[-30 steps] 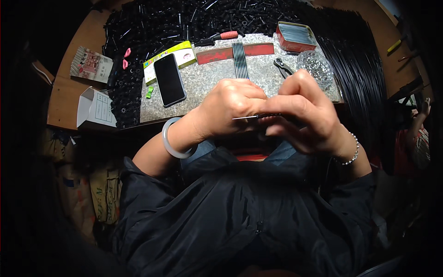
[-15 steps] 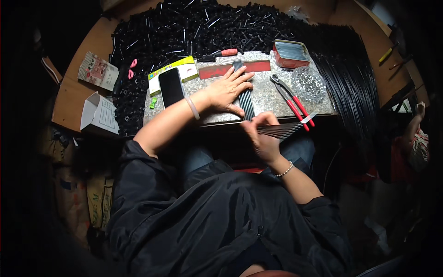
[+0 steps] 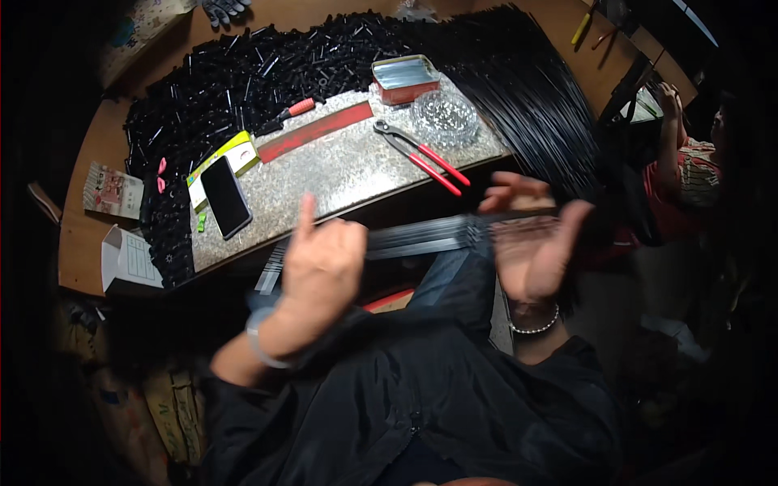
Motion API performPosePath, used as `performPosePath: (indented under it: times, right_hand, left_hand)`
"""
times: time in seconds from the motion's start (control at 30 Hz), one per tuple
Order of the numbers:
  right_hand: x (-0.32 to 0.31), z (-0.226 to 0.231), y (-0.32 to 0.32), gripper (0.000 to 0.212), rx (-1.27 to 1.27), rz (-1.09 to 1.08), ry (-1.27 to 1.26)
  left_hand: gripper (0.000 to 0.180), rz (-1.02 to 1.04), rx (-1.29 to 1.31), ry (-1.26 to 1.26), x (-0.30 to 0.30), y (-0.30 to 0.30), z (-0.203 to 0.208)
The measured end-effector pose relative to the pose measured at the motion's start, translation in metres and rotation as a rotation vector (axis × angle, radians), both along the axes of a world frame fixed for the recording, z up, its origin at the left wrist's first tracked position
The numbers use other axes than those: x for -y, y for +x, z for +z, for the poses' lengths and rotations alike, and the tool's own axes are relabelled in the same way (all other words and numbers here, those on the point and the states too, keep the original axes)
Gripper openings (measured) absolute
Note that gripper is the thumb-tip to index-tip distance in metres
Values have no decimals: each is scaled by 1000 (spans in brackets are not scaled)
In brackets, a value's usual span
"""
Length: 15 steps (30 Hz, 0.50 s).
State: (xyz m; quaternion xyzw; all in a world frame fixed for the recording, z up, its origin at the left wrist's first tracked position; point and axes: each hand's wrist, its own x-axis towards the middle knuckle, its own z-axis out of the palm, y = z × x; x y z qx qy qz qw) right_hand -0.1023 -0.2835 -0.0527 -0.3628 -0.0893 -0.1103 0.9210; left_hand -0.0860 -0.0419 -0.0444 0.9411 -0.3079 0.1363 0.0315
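Off the worktop's (image 3: 336,174) near edge, the left hand (image 3: 320,263) clasps the rods (image 3: 417,236); the right hand (image 3: 531,263) is spread at their right end. A loose clasp could let rods slip.

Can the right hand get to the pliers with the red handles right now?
Probably yes. The pliers lie uncovered close by, red handles poking past the worktop's front edge toward the right hand. The black rods at its palm may need letting go first, though.
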Motion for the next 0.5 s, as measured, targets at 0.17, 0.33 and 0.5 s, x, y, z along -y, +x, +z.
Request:
performPosePath:
  times: [0.17, 0.33, 0.5]
  right_hand:
    - [-44, 37, -33, 70, 798, -46, -1136]
    - [-118, -7, 59, 22, 733, -21, -1390]
    - [-133, -88, 48, 10, 464, 47, -720]
  left_hand:
    - [4, -181, 76, 246, -43, 18, 80]
    - [23, -220, -128, 408, -30, 1, 89]
    - [23, -244, -136, -349, -12, 1, 46]
